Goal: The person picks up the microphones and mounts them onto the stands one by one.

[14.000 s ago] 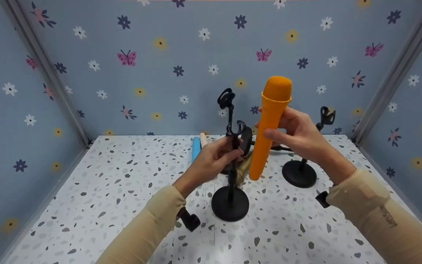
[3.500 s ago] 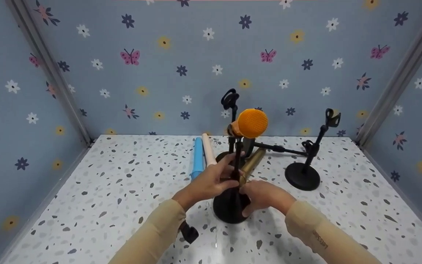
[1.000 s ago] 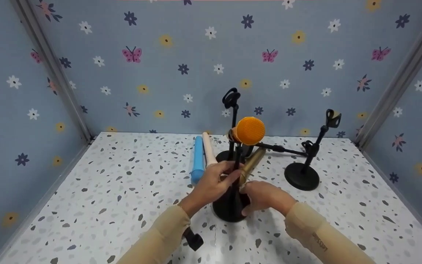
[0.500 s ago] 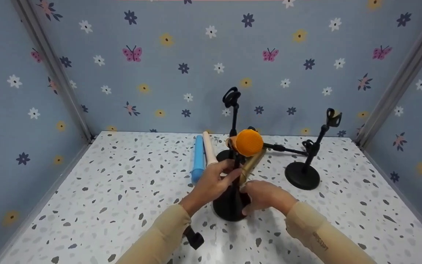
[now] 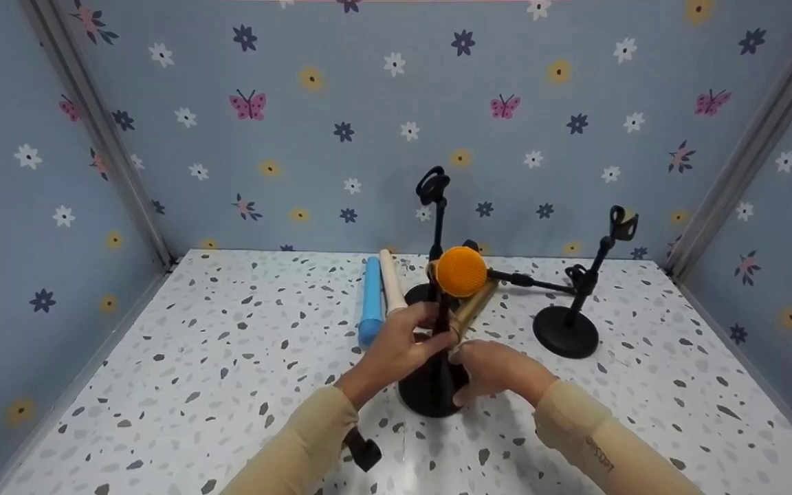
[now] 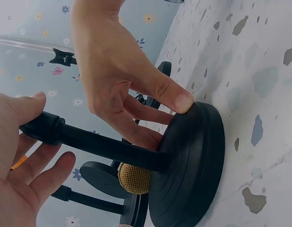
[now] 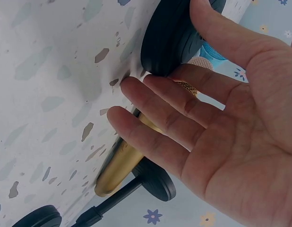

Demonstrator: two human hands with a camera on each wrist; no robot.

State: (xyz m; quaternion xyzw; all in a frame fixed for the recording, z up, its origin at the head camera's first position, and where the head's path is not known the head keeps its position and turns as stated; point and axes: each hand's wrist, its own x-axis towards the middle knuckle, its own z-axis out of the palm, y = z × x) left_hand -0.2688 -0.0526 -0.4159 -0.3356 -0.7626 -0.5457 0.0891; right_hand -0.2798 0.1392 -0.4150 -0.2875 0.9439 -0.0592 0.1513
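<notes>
An orange microphone (image 5: 461, 271) sits in the clip of a black desk microphone stand (image 5: 430, 392), its mesh head facing me. My left hand (image 5: 396, 344) grips the stand's pole; in the left wrist view its thumb and fingers are round the pole's thick collar (image 6: 44, 127). Low on the right, my right hand (image 5: 499, 371) holds the edge of the round base (image 6: 188, 165), thumb on the rim. Its other fingers (image 7: 150, 142) stretch out past the base in the right wrist view. The microphone's handle is mostly hidden behind its head.
Behind stand another upright stand (image 5: 434, 189) and a gold microphone (image 5: 475, 309). Blue (image 5: 372, 295) and pale pink (image 5: 390, 278) microphones lie to the left. At right stands a third stand (image 5: 568, 330), with a toppled stand's pole (image 5: 526, 280) beside it.
Held apart in the right hand 14 seconds ago, the orange microphone has since been put in the stand's clip. Over the last seconds its head has sunk lower, while the right hand stays at the base.
</notes>
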